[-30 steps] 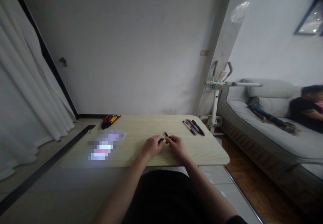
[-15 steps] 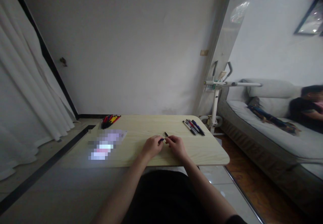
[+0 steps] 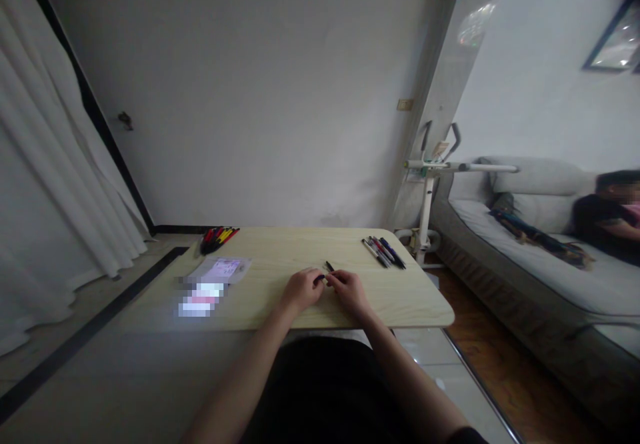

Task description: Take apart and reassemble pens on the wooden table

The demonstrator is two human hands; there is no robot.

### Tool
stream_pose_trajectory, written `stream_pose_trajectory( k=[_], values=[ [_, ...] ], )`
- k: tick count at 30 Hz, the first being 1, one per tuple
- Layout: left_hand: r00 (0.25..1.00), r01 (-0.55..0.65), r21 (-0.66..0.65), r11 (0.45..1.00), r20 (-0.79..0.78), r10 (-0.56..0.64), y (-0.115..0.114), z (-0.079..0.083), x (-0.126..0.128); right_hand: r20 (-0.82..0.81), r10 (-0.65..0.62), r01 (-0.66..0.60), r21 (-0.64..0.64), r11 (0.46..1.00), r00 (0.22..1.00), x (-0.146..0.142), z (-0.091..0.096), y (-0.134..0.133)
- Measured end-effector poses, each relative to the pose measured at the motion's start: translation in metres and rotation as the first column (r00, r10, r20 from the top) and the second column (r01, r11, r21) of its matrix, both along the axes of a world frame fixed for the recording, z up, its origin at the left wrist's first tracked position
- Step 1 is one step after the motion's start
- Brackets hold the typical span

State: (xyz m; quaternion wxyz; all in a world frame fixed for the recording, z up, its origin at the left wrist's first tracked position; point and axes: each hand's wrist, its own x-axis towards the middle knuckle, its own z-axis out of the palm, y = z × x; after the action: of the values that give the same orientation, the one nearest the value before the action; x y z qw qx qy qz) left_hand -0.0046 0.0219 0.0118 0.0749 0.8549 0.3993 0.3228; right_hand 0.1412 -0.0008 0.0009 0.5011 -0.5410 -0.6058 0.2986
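My left hand and my right hand rest close together on the pale wooden table. Both are curled and pinch a small dark pen between their fingertips. The left fingers hold its dark blue end, the right fingers hold the other end, and a short black tip sticks up behind them. Most of the pen is hidden by my fingers.
A row of several pens lies at the table's far right. A bunch of red, yellow and black pens lies at the far left, near a blurred paper. An exercise machine and a sofa with a seated person stand to the right.
My hands have closed slightly together on the pen; otherwise nothing has moved.
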Motion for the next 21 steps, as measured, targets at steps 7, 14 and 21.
stream_pose_trajectory(
  k=[7, 14, 21],
  values=[
    [0.998, -0.061, -0.015, 0.998, 0.000, 0.061, 0.0002, -0.0002, -0.0002, 0.036, -0.026, 0.026, 0.012, 1.000, 0.999, -0.0009, -0.0013, -0.0008],
    [0.998, -0.057, -0.014, 0.998, 0.018, 0.058, 0.0006, -0.0004, -0.0006, 0.093, -0.058, 0.053, 0.058, 0.997, 0.994, 0.0004, -0.0032, -0.0036],
    [0.967, -0.256, -0.016, 0.967, -0.002, 0.256, 0.0037, -0.0018, -0.0009, 0.240, -0.142, 0.112, 0.133, 0.985, 0.960, -0.0008, -0.0064, 0.0002]
  ],
)
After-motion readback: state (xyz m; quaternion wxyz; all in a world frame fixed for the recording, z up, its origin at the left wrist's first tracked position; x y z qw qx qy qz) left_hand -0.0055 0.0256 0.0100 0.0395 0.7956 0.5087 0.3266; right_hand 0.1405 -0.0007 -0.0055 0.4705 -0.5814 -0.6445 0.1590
